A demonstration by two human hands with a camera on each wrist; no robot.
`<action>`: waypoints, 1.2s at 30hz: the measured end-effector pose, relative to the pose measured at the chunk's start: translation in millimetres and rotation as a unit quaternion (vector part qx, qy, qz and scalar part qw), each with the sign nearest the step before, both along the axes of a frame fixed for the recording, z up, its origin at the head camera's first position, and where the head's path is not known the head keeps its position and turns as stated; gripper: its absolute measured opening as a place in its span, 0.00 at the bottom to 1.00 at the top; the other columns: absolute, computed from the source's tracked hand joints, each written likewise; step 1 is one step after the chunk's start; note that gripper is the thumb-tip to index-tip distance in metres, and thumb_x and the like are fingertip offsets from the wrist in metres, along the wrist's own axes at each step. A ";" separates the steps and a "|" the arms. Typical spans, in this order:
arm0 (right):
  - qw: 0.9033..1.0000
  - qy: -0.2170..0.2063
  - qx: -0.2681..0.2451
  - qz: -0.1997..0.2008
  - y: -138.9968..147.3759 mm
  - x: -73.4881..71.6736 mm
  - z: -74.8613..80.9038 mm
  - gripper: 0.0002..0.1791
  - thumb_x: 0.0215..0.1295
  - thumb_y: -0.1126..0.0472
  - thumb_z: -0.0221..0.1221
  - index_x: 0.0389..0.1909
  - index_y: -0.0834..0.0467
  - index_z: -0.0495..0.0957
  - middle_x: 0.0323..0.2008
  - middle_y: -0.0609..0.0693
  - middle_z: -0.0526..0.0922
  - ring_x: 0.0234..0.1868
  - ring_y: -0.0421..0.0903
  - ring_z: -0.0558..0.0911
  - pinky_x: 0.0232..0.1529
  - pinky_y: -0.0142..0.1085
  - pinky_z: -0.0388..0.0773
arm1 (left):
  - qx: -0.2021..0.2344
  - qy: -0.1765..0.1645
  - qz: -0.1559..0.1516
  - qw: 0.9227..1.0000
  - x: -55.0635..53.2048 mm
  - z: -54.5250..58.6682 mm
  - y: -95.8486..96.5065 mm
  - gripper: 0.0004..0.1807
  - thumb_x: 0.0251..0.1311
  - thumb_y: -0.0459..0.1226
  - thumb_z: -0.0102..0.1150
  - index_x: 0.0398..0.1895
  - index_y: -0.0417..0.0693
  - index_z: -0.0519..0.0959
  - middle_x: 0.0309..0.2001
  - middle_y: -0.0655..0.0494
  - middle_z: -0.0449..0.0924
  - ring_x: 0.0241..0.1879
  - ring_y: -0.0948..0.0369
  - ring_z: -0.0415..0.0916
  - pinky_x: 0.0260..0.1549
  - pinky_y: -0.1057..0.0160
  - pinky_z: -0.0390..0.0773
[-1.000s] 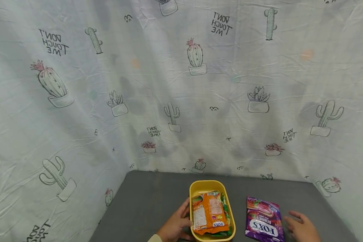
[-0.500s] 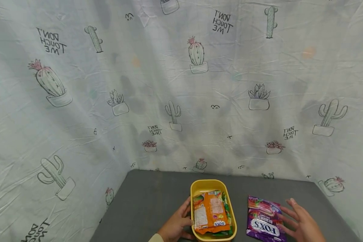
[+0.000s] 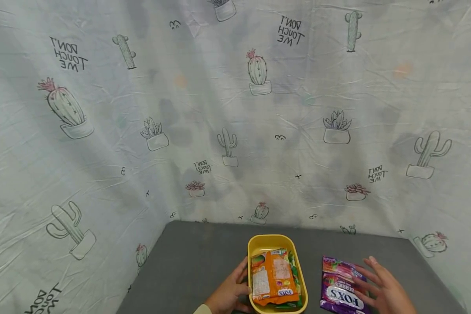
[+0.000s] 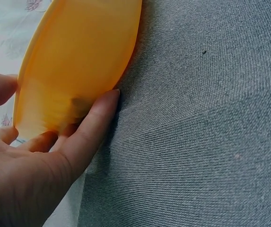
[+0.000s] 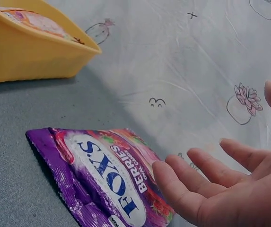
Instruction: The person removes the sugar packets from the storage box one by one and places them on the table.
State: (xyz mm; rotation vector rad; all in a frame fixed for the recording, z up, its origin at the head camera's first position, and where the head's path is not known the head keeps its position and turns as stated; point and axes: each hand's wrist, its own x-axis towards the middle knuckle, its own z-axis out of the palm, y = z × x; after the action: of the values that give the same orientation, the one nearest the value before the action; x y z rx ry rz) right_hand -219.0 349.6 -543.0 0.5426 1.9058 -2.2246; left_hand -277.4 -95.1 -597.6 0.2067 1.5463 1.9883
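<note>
A yellow plastic container stands on the grey table with an orange Fox's candy bag and a green packet inside. My left hand holds its left side. In the left wrist view, the thumb is at the rim and the other fingers lie along the outer wall. To the right lies a purple Fox's Berries candy bag, flat on the table. Beside its right edge is my right hand, fingers spread and relaxed, overlapping the bag in the head view and gripping nothing.
The grey table ends at a white curtain printed with cacti, which hangs behind it and along both sides. A strip of table lies between the container and the purple bag.
My right hand has moved up and left from beside the purple bag to over its right edge, fingers now spread. The left hand keeps its place on the container.
</note>
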 end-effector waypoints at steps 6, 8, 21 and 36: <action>1.000 0.000 -0.001 -0.001 -6.0 -1.9 1.5 0.63 0.79 0.24 0.43 0.86 0.71 0.31 0.81 0.79 0.48 0.60 0.63 0.83 0.59 0.63 0.80 | 0.000 -0.001 0.001 1.000 0.1 -0.4 -0.3 0.55 0.63 0.22 0.52 0.91 0.48 0.40 0.85 0.34 0.50 0.63 0.38 0.76 0.43 0.26 0.82; 1.000 0.003 0.001 0.000 -9.5 -2.1 1.6 0.62 0.80 0.25 0.43 0.86 0.71 0.32 0.80 0.79 0.50 0.60 0.63 0.83 0.58 0.62 0.81 | 0.000 -0.002 0.000 1.000 0.1 -0.5 -0.9 0.55 0.63 0.22 0.51 0.91 0.48 0.40 0.85 0.34 0.50 0.63 0.38 0.76 0.42 0.26 0.82; 1.000 0.006 0.007 0.026 -46.2 -6.1 -1.5 0.61 0.79 0.24 0.43 0.85 0.71 0.38 0.78 0.80 0.58 0.66 0.72 0.77 0.57 0.65 0.81 | -0.014 -0.009 0.010 1.000 0.8 3.3 -1.1 0.54 0.65 0.22 0.53 0.92 0.48 0.41 0.85 0.33 0.48 0.62 0.37 0.75 0.42 0.26 0.82; 0.977 0.057 -0.119 0.165 -53.7 -10.6 17.3 0.55 0.85 0.30 0.36 0.86 0.67 0.24 0.70 0.56 0.74 0.67 0.58 0.79 0.68 0.64 0.72 | -0.014 -0.019 0.009 1.000 -1.1 4.2 -1.8 0.54 0.65 0.23 0.53 0.92 0.48 0.41 0.85 0.33 0.49 0.62 0.37 0.75 0.43 0.26 0.82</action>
State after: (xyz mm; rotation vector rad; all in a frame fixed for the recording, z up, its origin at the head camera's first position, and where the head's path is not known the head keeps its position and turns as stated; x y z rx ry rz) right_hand -229.6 295.9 -525.6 0.0573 1.6013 -2.2523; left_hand -278.5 -96.9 -593.4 0.1428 1.5546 1.9726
